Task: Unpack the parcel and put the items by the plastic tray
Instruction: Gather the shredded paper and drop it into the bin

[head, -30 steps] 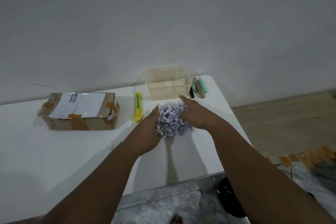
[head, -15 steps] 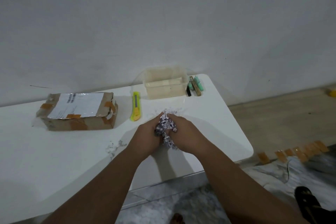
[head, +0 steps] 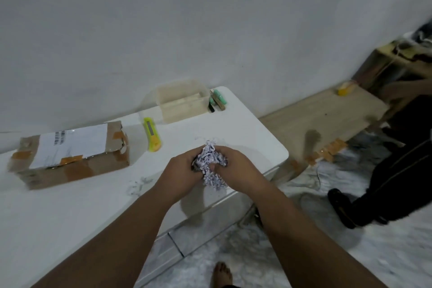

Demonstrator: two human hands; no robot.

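Shredded paper [head: 211, 166] is bunched between my left hand [head: 181, 174] and right hand [head: 236, 170], both grips clenched on it. The tray [head: 182, 103] sits at twelve o'clock, the parcel [head: 70, 154] at nine. A loose squeeze could scatter strips off the counter [head: 257, 145] edge.

The wad of shredded paper [head: 211, 166] is largely hidden inside the grip: the left hand [head: 181, 174] and right hand [head: 236, 170] close around its sides, so only its top and a tuft below the thumbs show. Whether anything lies within the wad cannot be told. Far beyond the grip, the small items [head: 217, 101] beside the plastic tray [head: 182, 103] are too small to identify. To the right of the grip, a second person [head: 402, 166] is cut off by the frame edge.
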